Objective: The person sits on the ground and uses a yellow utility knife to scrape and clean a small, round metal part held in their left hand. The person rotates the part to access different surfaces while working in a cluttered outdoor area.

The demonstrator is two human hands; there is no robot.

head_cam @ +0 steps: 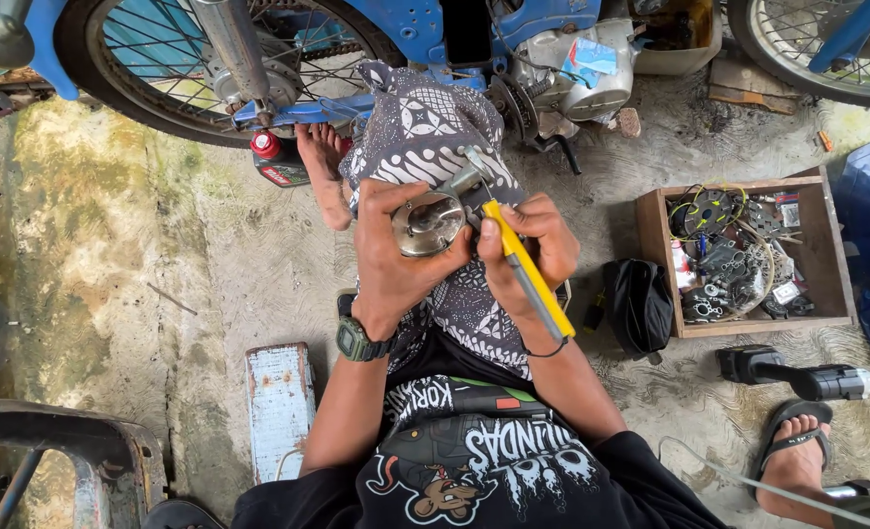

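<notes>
My left hand (pixel 394 245) grips a round shiny metal part (pixel 427 223) over my lap, just above my knee in patterned cloth. My right hand (pixel 528 250) holds a yellow-handled tool (pixel 528 279), its metal end meeting the part's right edge. A watch sits on my left wrist, a black band on the right. Both hands are close together, touching the same part.
A blue motorbike with spoked wheel (pixel 190 59) and engine (pixel 572 69) stands ahead. A wooden box of small parts (pixel 748 255) lies right, next to a black pouch (pixel 638 304) and a black power tool (pixel 797 377). A red-capped bottle (pixel 276 162) is by my bare foot. Another person's sandalled foot (pixel 797 451) is at lower right.
</notes>
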